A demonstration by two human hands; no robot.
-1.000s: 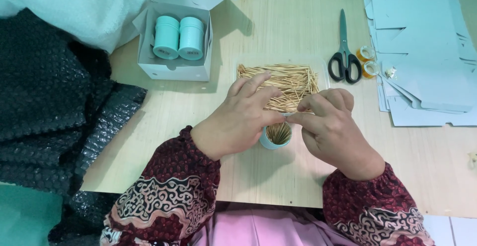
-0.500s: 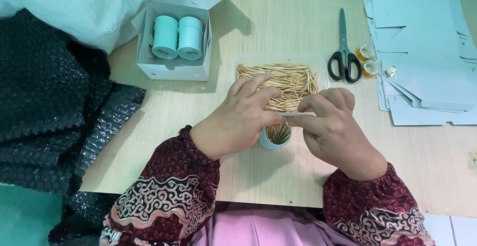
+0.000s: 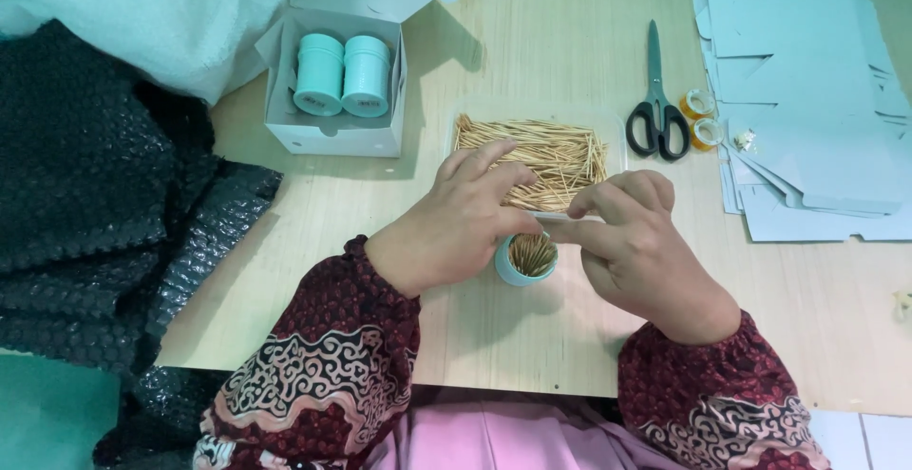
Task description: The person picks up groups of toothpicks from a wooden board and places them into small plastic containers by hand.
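Note:
A small pale-teal round container stands on the wooden table, open at the top and packed with upright toothpicks. My left hand curls around its left side, thumb and fingers touching the rim. My right hand is on its right, fingers pinched together just above the rim; whether toothpicks are between them I cannot tell. Just behind both hands lies a clear shallow tray holding a loose heap of toothpicks.
An open white cardboard box with two teal lidded containers sits at the back left. Black scissors and two tape rolls lie right of the tray, beside flat pale-blue carton blanks. Black bubble wrap covers the left.

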